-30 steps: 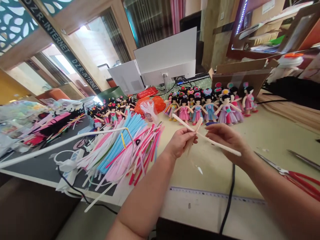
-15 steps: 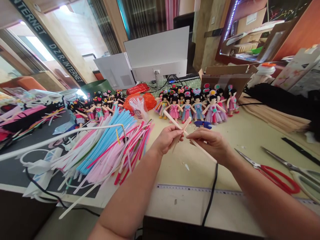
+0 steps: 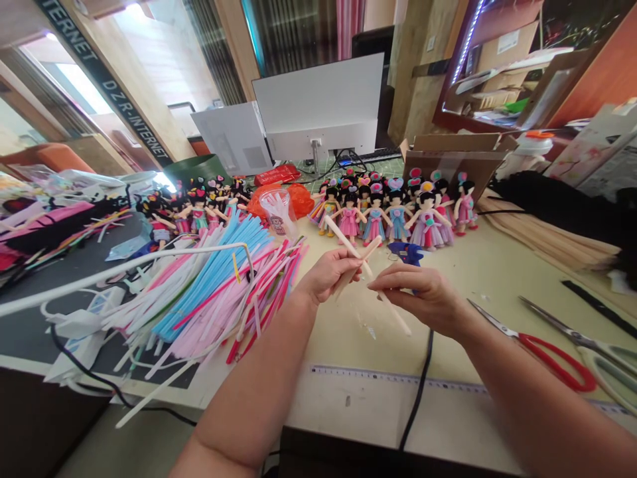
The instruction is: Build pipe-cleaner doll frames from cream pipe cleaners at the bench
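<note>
In the middle of the head view, my left hand (image 3: pixel 329 273) is closed, pinching cream pipe cleaners where they cross. One long cream pipe cleaner (image 3: pixel 343 236) slants from upper left down to lower right. A folded cream pipe cleaner (image 3: pixel 371 247) crosses it at the left fingertips, with its other end below that hand. My right hand (image 3: pixel 421 292) is closed, its fingertips pinched around the long pipe cleaner just right of the crossing, the free end sticking out below. Behind the right hand lies a blue glue gun (image 3: pixel 407 252), partly hidden.
Several pipe-cleaner dolls (image 3: pixel 351 216) stand at the back. A heap of coloured pipe cleaners (image 3: pixel 209 292) lies on the left. Red-handled scissors (image 3: pixel 555 358), pale-handled scissors (image 3: pixel 587 338) and a ruler strip (image 3: pixel 408 380) lie to the right and front. A black cord (image 3: pixel 421 392) crosses the front edge.
My right hand has shifted slightly up and left along the long pipe cleaner, and its lower end now points more freely downward. More of the glue gun shows. My left hand keeps its pinch.
</note>
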Demonstrator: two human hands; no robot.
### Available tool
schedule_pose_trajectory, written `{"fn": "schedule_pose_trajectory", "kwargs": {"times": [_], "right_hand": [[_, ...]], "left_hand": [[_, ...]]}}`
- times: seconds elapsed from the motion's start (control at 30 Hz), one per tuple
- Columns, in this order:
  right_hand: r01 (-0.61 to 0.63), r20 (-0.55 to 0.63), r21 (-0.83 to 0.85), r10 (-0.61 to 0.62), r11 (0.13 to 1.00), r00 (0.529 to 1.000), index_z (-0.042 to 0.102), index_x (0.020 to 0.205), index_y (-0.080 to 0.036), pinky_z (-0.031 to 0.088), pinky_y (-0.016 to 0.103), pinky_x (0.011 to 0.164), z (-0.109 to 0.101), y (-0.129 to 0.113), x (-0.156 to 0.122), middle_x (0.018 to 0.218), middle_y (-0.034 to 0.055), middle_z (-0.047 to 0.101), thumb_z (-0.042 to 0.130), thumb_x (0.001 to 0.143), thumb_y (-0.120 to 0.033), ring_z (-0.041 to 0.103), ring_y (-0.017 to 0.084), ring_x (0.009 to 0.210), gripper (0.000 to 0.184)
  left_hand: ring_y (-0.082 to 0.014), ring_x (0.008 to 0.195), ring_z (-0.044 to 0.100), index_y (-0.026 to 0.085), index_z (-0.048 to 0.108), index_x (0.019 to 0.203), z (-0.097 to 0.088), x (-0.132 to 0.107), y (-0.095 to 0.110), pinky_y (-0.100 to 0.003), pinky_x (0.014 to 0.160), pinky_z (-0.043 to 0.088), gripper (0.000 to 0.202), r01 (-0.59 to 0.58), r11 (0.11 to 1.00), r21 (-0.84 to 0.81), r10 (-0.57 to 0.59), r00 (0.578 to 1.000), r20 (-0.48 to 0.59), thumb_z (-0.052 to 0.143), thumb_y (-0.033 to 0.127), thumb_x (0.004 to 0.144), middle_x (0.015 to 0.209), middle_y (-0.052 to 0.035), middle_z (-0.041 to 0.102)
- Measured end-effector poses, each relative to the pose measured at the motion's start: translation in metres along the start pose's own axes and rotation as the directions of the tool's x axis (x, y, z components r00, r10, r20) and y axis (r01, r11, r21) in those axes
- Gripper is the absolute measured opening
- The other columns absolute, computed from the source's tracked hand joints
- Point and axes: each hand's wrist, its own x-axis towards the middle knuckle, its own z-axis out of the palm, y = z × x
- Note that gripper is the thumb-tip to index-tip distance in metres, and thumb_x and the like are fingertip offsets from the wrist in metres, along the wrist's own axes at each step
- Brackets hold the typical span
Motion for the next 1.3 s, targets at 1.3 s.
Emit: {"fn": "schedule_pose_trajectory", "kwargs": {"times": [1.3], "right_hand": [[-0.382,-0.269,0.077,0.388,0.921,0.881,0.069,0.069,-0.02,0.042,0.026,0.051,0.008,0.017,0.002,0.063,0.0008,0.066,0.07,0.071,-0.039,0.054,0.013,0.054,0.019]], "left_hand": [[-0.0089,0.063,0.055,0.013,0.063,0.077,-0.003,-0.001,0.002,-0.022,0.061,0.039,0.027,-0.101,0.994,-0.035,0.1,0.994,-0.046,0.079,0.026,0.06,0.066,0.0002,0.062]]}}
